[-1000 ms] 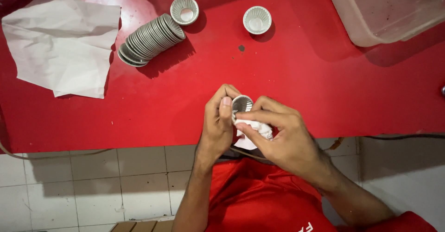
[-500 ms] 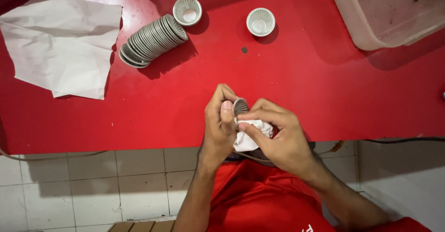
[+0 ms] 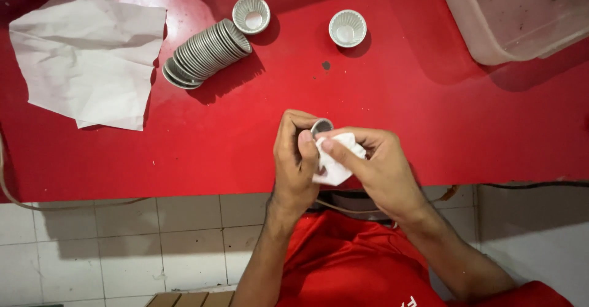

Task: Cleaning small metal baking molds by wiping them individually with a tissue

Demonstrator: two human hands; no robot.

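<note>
Foil cup (image 3: 321, 126): 1 in left hand (image 3: 294, 159), 2 loose (image 3: 252, 15).

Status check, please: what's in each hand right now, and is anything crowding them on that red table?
Left hand grips small fluted metal cup. Right hand presses white cloth against it. Nothing crowding; stacked cups lie farther up the red table.

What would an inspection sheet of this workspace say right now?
Surface: red table, one dark speck.
Job's things: small fluted metal cup in left hand; white cloth in right hand.
Clutter: toppled stack of cups, two loose cups, crumpled white paper, translucent plastic tub.
Grip: both hands closed on their items.
Cables: thin cord at left table edge.
Surroundings: white tiled floor.
</note>
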